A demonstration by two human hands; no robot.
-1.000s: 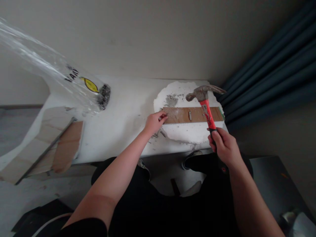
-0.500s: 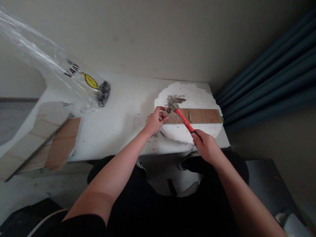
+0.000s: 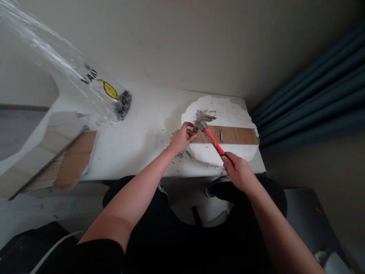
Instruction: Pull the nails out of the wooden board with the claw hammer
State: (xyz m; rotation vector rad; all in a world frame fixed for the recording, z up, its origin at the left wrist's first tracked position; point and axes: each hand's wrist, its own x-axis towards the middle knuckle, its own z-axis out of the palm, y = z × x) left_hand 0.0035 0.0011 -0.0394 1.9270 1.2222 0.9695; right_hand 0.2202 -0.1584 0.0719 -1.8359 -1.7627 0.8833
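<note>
A brown wooden strip (image 3: 230,135) lies across a round white foam pad (image 3: 225,152) on the white table (image 3: 137,144). My right hand (image 3: 238,173) is closed round the red handle of a claw hammer (image 3: 203,123), whose metal head sits over the strip's left end. My left hand (image 3: 179,139) is pinched at that same end, right beside the hammer head; what its fingers hold is too small to make out. Grey dust and small bits lie around that spot.
A clear plastic bag (image 3: 94,95) with a yellow and black label lies at the table's back left. Wooden boards (image 3: 68,160) lean off the left edge. A dark blue curtain (image 3: 310,99) hangs at the right. My legs and shoes are below the table's front edge.
The hammer has swung down from above the strip's right part to its left end. My left hand has stayed pinched at that end.
</note>
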